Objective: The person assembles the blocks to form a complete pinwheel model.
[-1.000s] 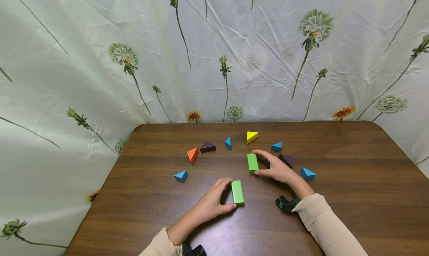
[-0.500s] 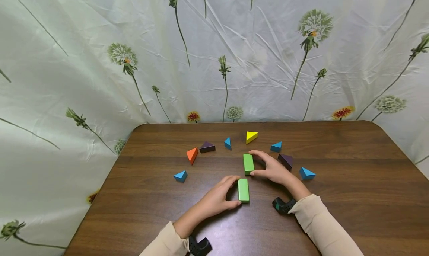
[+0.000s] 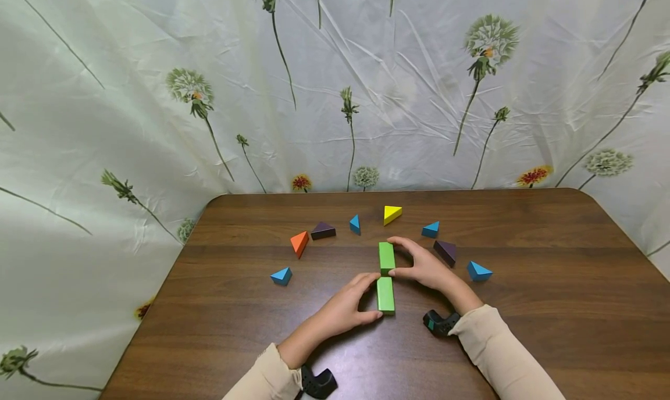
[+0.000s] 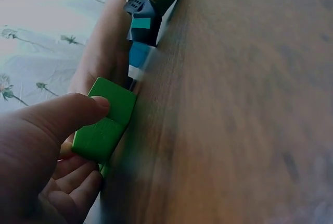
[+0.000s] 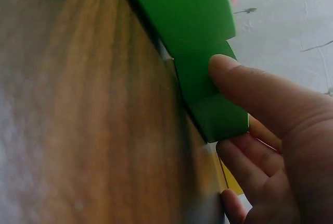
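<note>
I see L hand pinching near green blk, R hand pinching far green blk; prob. light, stiff, best held at ends.

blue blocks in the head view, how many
4. One blue block is leftmost, nearer than the orange block; another left of the yellow block; a third right of it; the last rightmost. The left hand or right hand could hide more.

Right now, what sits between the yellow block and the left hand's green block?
The far green block, pinched by the right hand, lies there in the head view.
</note>
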Action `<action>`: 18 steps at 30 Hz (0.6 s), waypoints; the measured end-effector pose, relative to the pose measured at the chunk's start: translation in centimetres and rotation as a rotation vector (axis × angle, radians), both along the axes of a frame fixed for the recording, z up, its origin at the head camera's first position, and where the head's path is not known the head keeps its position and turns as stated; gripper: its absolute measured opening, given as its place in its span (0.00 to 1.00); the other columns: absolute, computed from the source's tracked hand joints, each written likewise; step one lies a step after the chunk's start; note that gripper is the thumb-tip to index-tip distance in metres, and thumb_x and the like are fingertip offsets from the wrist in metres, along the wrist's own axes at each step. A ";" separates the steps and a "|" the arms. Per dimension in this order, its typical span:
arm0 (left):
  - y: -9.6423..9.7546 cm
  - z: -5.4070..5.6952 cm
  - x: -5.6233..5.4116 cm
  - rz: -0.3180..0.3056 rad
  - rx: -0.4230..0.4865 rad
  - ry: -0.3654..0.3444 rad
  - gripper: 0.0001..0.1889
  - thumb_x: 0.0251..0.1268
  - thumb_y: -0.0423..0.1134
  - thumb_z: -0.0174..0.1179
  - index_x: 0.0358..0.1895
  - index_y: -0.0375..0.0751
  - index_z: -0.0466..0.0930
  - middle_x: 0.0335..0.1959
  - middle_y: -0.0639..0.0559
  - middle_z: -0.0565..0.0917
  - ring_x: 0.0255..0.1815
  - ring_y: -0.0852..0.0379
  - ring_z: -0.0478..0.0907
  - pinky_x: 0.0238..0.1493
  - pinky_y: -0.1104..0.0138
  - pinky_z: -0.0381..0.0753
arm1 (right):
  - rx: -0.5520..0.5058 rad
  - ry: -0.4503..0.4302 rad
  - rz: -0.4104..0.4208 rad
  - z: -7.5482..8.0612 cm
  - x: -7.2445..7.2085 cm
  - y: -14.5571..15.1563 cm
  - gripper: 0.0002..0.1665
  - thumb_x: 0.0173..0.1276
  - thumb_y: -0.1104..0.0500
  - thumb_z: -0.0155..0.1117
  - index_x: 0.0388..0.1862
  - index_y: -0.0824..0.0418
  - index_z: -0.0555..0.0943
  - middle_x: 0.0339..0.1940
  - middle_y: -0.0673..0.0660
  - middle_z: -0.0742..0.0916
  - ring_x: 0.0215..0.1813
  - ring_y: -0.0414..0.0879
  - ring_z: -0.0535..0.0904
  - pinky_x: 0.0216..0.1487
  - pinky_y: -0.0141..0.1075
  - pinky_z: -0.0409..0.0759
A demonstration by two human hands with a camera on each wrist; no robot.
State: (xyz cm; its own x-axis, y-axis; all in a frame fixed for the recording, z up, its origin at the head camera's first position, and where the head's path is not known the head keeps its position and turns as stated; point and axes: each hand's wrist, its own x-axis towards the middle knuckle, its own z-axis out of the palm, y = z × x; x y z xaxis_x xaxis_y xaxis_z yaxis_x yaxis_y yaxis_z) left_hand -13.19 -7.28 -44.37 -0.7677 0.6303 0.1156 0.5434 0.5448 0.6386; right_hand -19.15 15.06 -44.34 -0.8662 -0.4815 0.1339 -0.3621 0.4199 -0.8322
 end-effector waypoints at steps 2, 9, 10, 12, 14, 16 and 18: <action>0.0 0.0 0.0 0.004 0.006 -0.011 0.36 0.53 0.44 0.64 0.65 0.40 0.59 0.60 0.48 0.66 0.53 0.58 0.69 0.53 0.66 0.68 | 0.006 -0.007 0.001 -0.1 0.0 0.1 0.40 0.57 0.56 0.66 0.65 0.65 0.61 0.62 0.63 0.69 0.62 0.58 0.63 0.58 0.54 0.61; 0.1 -0.2 0.2 0.057 0.072 -0.110 0.36 0.57 0.54 0.58 0.65 0.41 0.58 0.59 0.48 0.66 0.55 0.56 0.69 0.55 0.65 0.68 | -0.035 -0.012 0.024 -0.4 -0.1 0.4 0.35 0.64 0.55 0.59 0.66 0.66 0.60 0.62 0.64 0.69 0.62 0.58 0.63 0.58 0.55 0.60; 0.1 -0.2 0.2 0.066 0.085 -0.121 0.35 0.58 0.54 0.57 0.65 0.41 0.59 0.59 0.48 0.67 0.55 0.56 0.69 0.55 0.66 0.67 | -0.032 -0.007 0.027 -0.3 0.0 0.4 0.34 0.65 0.55 0.58 0.66 0.66 0.60 0.62 0.64 0.69 0.62 0.58 0.63 0.58 0.55 0.61; 0.2 -0.3 0.2 0.076 0.103 -0.129 0.34 0.58 0.53 0.57 0.64 0.40 0.60 0.58 0.47 0.67 0.55 0.56 0.69 0.55 0.67 0.67 | -0.036 -0.012 0.025 0.1 0.2 0.2 0.33 0.65 0.58 0.58 0.65 0.68 0.60 0.62 0.65 0.69 0.62 0.59 0.63 0.58 0.55 0.60; 0.3 -0.3 0.2 0.078 0.115 -0.128 0.33 0.58 0.52 0.57 0.64 0.40 0.60 0.58 0.47 0.68 0.55 0.56 0.69 0.55 0.68 0.67 | -0.035 -0.026 0.023 1.0 0.7 -0.1 0.33 0.64 0.61 0.58 0.65 0.70 0.60 0.62 0.67 0.69 0.62 0.60 0.63 0.58 0.55 0.60; 0.4 -0.4 0.2 0.081 0.126 -0.134 0.33 0.58 0.51 0.58 0.63 0.40 0.61 0.57 0.47 0.68 0.56 0.56 0.69 0.55 0.68 0.67 | -0.038 -0.039 0.023 1.9 1.3 -0.4 0.33 0.63 0.63 0.58 0.64 0.72 0.60 0.61 0.68 0.69 0.62 0.62 0.63 0.58 0.56 0.60; 0.4 -0.4 0.2 0.083 0.136 -0.144 0.33 0.57 0.51 0.58 0.63 0.41 0.61 0.57 0.47 0.68 0.56 0.56 0.69 0.55 0.69 0.67 | -0.041 -0.054 0.028 2.8 1.8 -0.7 0.33 0.63 0.65 0.59 0.64 0.73 0.60 0.61 0.70 0.68 0.61 0.63 0.63 0.57 0.56 0.60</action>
